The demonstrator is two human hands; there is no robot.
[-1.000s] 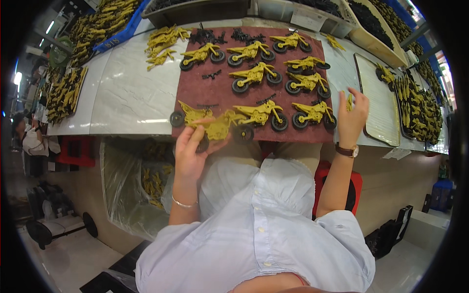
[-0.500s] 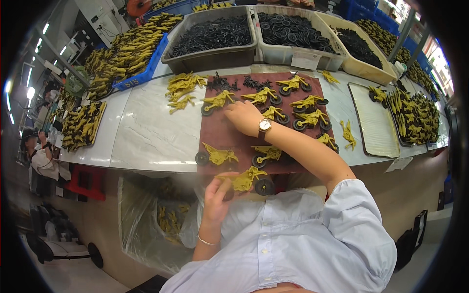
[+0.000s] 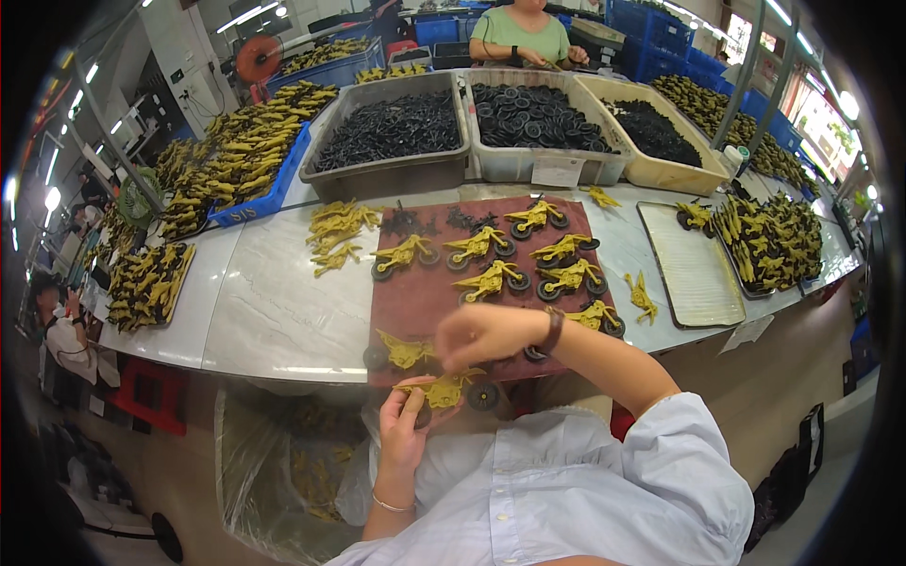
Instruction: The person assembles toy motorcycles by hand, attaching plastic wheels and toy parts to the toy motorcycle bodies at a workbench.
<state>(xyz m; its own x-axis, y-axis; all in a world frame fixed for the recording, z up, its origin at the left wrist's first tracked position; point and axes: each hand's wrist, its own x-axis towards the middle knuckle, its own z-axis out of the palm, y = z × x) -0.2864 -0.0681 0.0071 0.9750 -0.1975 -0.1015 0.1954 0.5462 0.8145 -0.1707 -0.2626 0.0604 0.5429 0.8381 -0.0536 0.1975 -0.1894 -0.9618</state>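
My left hand [image 3: 401, 429], low at the mat's front edge, grips a yellow toy motorcycle [image 3: 447, 389] with black wheels. Just above it hovers my right hand [image 3: 481, 333], smeared by motion; whether its bent fingers hold anything cannot be made out. Beneath lies a dark red mat [image 3: 411, 300] carrying several yellow toy motorcycles [image 3: 486, 280] with black wheels. One yellow motorcycle body [image 3: 404, 351] lies just left of my right hand, near a black wheel. Two small heaps of black parts [image 3: 406, 223] rest along the mat's far edge.
Behind the mat stand a grey bin of black parts [image 3: 462, 162], a bin of black wheels [image 3: 479, 170] and a cream bin [image 3: 703, 181]. Yellow bodies [image 3: 338, 231] lie left of the mat. At right are a pale tray [image 3: 694, 274] and stacked motorcycles [image 3: 769, 241]. Someone in green [image 3: 524, 33] is opposite.
My right hand has come back from the far left of the mat, by the small black parts, toward the held toy motorcycle. The view has tilted up, bringing the person opposite into sight.
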